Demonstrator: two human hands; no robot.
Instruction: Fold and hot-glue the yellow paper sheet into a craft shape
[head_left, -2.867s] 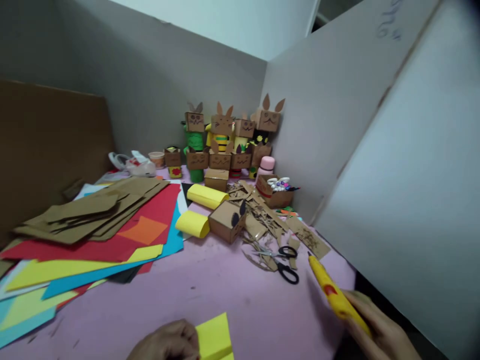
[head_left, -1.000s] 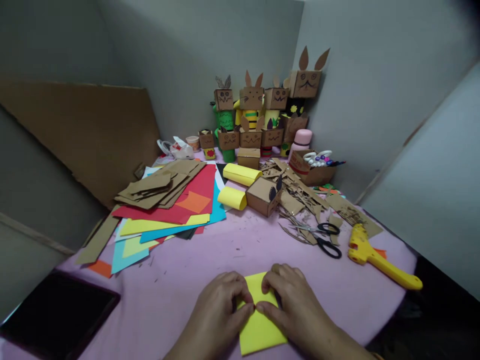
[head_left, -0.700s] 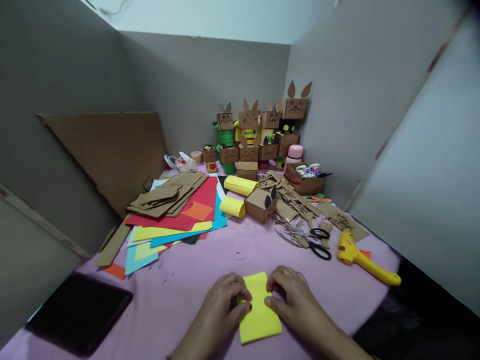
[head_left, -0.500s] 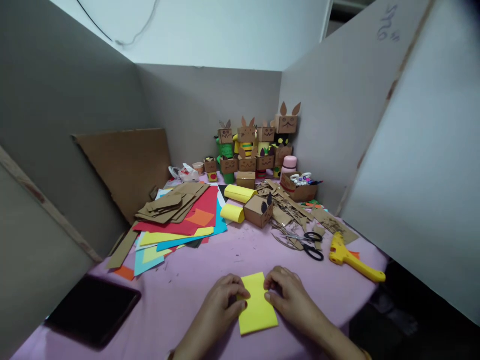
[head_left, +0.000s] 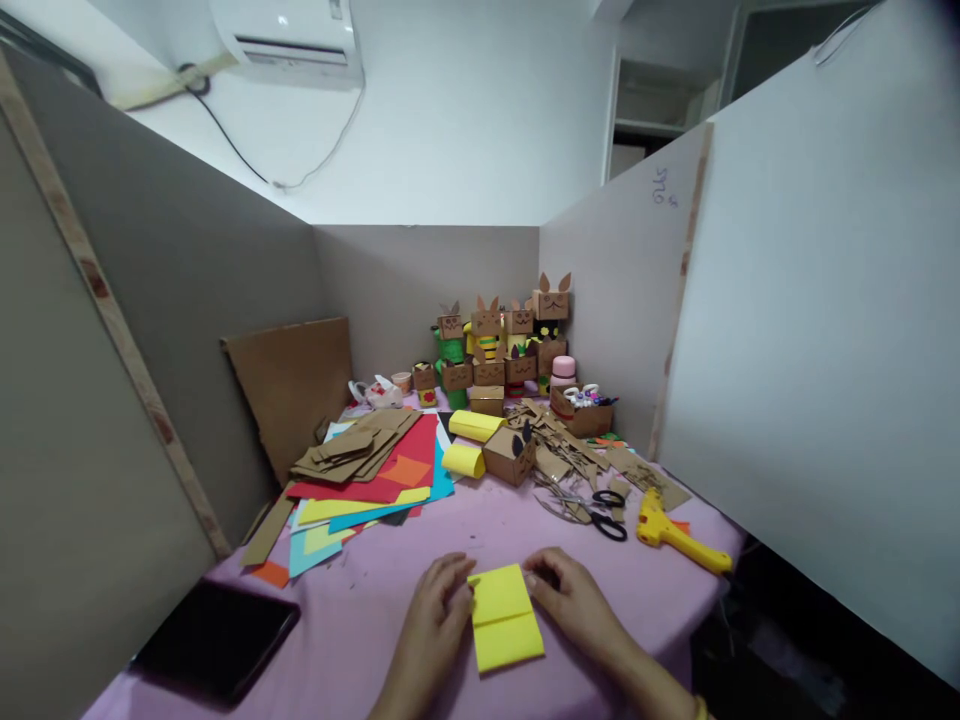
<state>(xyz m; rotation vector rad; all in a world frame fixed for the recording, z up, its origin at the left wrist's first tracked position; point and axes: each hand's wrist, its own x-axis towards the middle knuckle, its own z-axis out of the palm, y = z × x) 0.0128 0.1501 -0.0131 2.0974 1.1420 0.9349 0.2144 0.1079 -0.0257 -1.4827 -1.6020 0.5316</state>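
Head-camera view shows the left hand [head_left: 439, 610] and the right hand [head_left: 571, 598] pinching the side edges of a folded yellow paper [head_left: 504, 618], which lies flat between them on the pink tabletop [head_left: 375, 640] at its near edge. Farther out lie black scissors [head_left: 606, 514] and a yellow glue gun [head_left: 673, 530] to the right, a stack of coloured sheets [head_left: 367, 490] to the left, and cardboard box figures [head_left: 499, 345] in the far corner.
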